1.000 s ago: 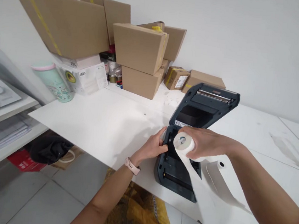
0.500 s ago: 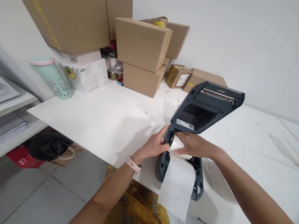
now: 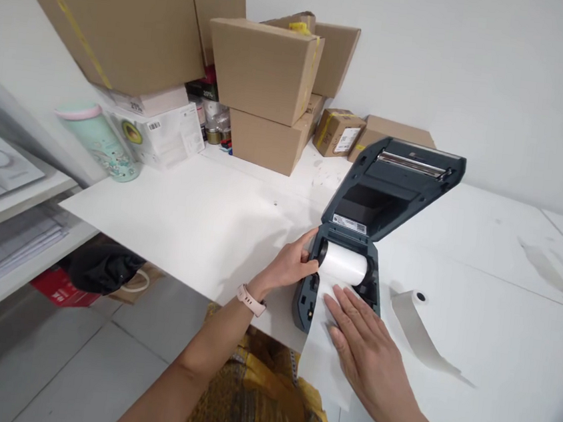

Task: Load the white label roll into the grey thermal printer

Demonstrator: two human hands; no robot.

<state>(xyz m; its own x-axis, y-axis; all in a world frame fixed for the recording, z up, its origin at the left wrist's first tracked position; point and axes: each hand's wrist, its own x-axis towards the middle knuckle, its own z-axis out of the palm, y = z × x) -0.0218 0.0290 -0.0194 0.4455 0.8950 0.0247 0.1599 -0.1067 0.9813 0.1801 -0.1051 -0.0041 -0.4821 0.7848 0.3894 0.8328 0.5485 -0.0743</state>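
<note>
A dark grey label printer (image 3: 305, 302) stands on the table with its lid (image 3: 417, 192) raised. Inside it sits a white paper roll (image 3: 344, 263) between two black holders. The roll's loose strip (image 3: 323, 360) runs forward over the printer's front and hangs past the table edge. My left hand (image 3: 292, 264) grips the printer's left side wall, thumb over the rim by the roll. Flat on the paper strip lies my right hand (image 3: 366, 341), fingers stretched out, covering the printer's front right part.
Right of the printer lies a small, partly unrolled paper roll (image 3: 414, 319). Cardboard boxes (image 3: 263, 71) are stacked at the back against the wall. A mint-green tumbler (image 3: 100, 141) stands at the table's left end, near white shelves (image 3: 5, 209).
My right hand has come off the roll and moved toward me, down onto the paper strip. The roll and the smaller roll at right now show. My left hand keeps its hold.
</note>
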